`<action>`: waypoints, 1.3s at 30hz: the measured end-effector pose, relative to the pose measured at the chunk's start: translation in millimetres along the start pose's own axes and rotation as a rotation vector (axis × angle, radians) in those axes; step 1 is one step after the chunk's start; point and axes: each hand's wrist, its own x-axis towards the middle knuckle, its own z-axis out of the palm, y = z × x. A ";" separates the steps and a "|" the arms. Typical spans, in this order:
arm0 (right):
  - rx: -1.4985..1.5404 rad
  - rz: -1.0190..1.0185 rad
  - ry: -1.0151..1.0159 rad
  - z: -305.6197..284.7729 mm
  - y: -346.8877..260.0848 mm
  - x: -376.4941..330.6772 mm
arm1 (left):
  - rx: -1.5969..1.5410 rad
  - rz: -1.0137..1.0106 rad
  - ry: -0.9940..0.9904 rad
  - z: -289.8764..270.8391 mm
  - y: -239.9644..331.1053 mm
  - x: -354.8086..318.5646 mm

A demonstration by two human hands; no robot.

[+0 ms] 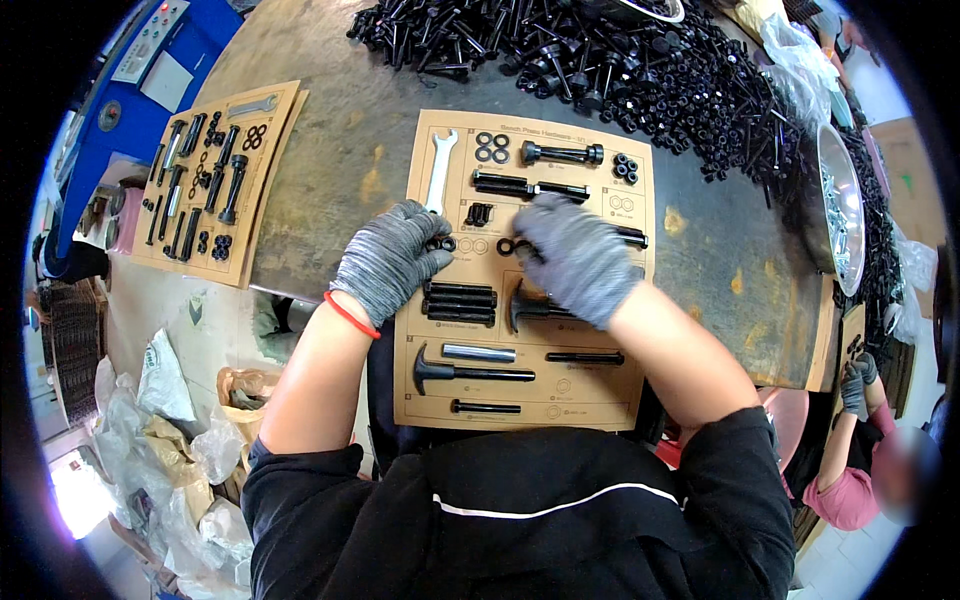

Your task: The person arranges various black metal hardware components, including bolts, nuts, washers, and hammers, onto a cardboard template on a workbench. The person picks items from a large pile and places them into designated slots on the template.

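A brown cardboard hardware board (590, 405) lies in front of me on the table. My left hand (393, 258), in a grey knit glove, is closed at the board's left side, its fingertips on a small black nut (446, 244). Just above it a silver open-end wrench (440, 168) is fixed to the card. Over the board's middle, my gloved right hand (578, 255) is smeared by motion, fingers pointing down-left. Beside its fingertips shows a black ring (507, 246); whether it is held is unclear. Below that hand, a black T-shaped handle part (535, 308) is partly covered.
Heaps of black bolts (560, 50) and nuts (720, 110) cover the table's far side. A filled hardware board (205, 180) lies at the left edge. To the right stands a metal bowl (840, 210) of silver fasteners. A co-worker's gloved hands (857, 380) show at far right.
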 end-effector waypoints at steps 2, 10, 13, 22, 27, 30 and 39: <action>-0.069 0.013 -0.116 27.8 -8.5 18.2 | -0.020 0.050 0.002 1.4 -3.2 3.2; -0.085 0.042 -0.204 32.8 -23.5 31.6 | -0.082 0.083 0.071 -3.2 -4.7 0.5; 0.012 -0.005 -0.043 5.5 -6.5 11.9 | -0.113 0.048 0.216 -2.7 -8.3 -13.4; -0.076 0.807 0.409 -68.5 214.6 -67.7 | -0.367 -0.149 0.533 26.9 -50.6 -27.4; -0.085 0.793 0.420 -55.2 245.2 -73.1 | -0.350 -0.187 0.534 29.9 -56.8 -26.7; -0.021 0.926 0.346 -60.8 241.5 -79.7 | -0.336 -0.170 0.543 30.3 -54.3 -26.7; 0.230 0.623 0.499 -70.5 281.1 -97.4 | -0.206 -0.140 0.525 30.0 -47.0 -18.7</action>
